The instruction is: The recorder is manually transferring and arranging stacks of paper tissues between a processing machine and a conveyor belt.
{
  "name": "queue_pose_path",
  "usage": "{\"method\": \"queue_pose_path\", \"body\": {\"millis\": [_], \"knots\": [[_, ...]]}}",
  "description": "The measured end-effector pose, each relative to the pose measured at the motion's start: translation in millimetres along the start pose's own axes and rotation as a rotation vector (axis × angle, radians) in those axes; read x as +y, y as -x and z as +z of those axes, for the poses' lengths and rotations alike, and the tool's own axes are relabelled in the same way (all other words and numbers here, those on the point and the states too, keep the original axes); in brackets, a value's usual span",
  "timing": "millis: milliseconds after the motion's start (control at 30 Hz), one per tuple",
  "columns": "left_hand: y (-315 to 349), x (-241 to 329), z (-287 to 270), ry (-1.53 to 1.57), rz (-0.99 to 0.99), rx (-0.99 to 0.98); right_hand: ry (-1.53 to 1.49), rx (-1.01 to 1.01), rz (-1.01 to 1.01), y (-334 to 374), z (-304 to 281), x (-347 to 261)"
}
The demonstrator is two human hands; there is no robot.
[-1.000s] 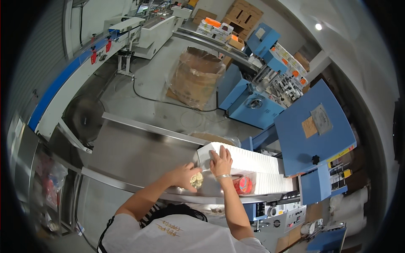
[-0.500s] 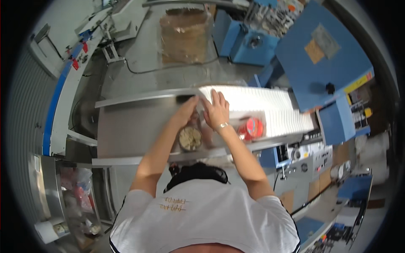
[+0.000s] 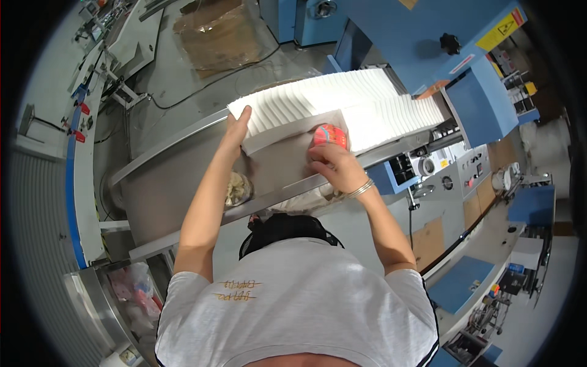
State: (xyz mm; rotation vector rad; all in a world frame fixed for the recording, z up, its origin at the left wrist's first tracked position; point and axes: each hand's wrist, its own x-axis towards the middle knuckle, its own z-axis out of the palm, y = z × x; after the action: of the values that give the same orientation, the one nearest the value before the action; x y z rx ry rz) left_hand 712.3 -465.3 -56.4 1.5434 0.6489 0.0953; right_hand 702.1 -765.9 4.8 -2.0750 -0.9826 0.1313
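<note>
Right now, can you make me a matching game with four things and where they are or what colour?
Things
1. left hand
2. right hand
3. knob
4. box

Clues
A. at the red thing
B. brown, on the floor
C. at the white stack's left end
D. black, on the blue machine

Pairs: 1-C, 2-A, 3-D, 4-B
</note>
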Motion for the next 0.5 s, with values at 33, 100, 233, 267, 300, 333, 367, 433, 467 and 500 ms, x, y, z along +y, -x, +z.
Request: {"method": "queue_pose_path", "body": {"millis": [33, 100, 233, 267, 300, 333, 367, 433, 467, 500], "knots": [[3, 4, 3, -0.027, 0.004, -0.059, -0.008, 0.005, 0.01, 5, -8, 1], [7, 10, 10, -0.06, 0.007, -0.121, -0.063, 0.014, 0.099, 11, -21, 7], [15, 18, 11, 0.013, 0.011, -0.056, -0.069, -0.005, 0.093, 18, -33, 14], [12, 17, 8, 0.064, -0.037, 0.011, -0.072, -0.002, 0.095, 19, -33, 17], [10, 15, 3, 0.116, -0.082, 0.01, -0.09, -0.026, 0.107, 19, -34, 20], [10, 14, -1, 0.169, -0.126, 0.009, -0.107, -0.05, 0.117, 20, -34, 22], [15, 16, -2, 0.212, -0.101, -0.039, -0.108, -0.048, 0.117, 20, -35, 24], [13, 11, -2, 0.223, -0.104, -0.04, -0.132, -0.104, 0.097, 21, -36, 28], [14, 12, 0, 0.237, -0.108, -0.04, -0.13, -0.104, 0.095, 21, -37, 30], [17, 13, 4, 0.24, -0.106, -0.04, -0.124, -0.118, 0.081, 22, -38, 32]]}}
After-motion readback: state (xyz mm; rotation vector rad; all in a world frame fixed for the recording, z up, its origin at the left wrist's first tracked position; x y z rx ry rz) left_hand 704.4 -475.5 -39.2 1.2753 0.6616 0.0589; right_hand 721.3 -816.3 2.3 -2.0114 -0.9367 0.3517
